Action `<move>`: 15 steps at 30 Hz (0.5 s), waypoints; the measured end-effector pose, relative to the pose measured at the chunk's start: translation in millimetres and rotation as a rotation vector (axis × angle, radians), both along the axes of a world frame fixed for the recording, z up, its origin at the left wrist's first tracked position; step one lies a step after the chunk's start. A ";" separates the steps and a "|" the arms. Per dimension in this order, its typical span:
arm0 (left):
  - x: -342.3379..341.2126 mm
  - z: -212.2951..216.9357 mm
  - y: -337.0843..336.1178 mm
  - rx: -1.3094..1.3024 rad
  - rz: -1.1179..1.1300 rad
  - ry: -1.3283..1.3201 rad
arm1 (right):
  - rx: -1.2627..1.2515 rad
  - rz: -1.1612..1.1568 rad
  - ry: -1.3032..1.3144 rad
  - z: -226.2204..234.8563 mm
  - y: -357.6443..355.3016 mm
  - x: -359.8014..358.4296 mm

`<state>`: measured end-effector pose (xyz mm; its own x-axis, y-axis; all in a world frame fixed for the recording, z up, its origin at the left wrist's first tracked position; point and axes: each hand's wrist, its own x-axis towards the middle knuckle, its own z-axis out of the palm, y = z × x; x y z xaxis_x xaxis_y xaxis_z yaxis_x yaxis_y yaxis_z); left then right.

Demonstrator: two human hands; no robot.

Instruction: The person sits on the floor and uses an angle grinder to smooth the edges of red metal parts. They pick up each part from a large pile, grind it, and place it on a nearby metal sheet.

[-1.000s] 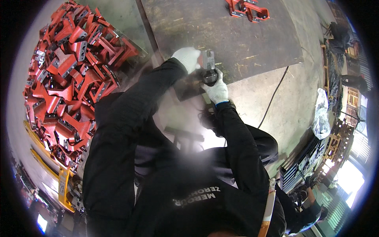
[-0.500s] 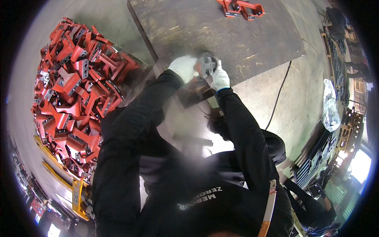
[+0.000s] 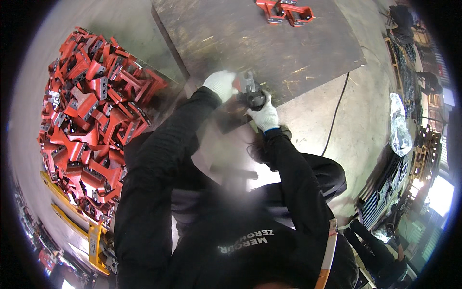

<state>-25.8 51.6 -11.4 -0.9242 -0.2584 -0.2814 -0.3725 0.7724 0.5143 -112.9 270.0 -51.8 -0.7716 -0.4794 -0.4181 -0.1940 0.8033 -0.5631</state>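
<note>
In a white glove, my left hand (image 3: 221, 85) is closed on the left side of a red metal bracket (image 3: 248, 83) with a bare grey face, held over the near corner of a dark metal-topped table (image 3: 211, 36). My right hand (image 3: 264, 117), also gloved in white, has its fingers curled round a dark, round-headed tool (image 3: 256, 100). That tool sits against the near side of the bracket; its exact kind is hard to make out. Motion blur covers the place where the two meet.
A large heap of red metal brackets (image 3: 89, 115) is piled to the left, beside yellow forks (image 3: 97, 248). More red brackets (image 3: 286, 12) lie at the table's far edge. A black cable (image 3: 338, 111) crosses the floor on the right. Clear plastic wrap (image 3: 398, 125) lies farther right.
My right hand and the dark tool have come nearer to me, from the bracket's far side to its near side. My left hand still grips the bracket. The whole view has shifted slightly.
</note>
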 end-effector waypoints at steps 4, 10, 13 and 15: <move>0.3 -7.9 -1.6 -0.005 0.011 -0.016 | 0.108 0.160 -0.039 14.6 7.6 9.1; 17.0 -20.4 -12.3 0.015 0.076 0.054 | -0.325 -0.392 -0.085 47.3 10.4 -40.9; 19.6 -39.3 -12.7 0.002 0.091 0.071 | -0.533 -0.557 -0.215 82.0 36.6 -80.7; 6.7 -31.7 -5.4 -0.049 0.066 0.022 | -0.626 -0.633 -0.304 112.7 64.1 -107.9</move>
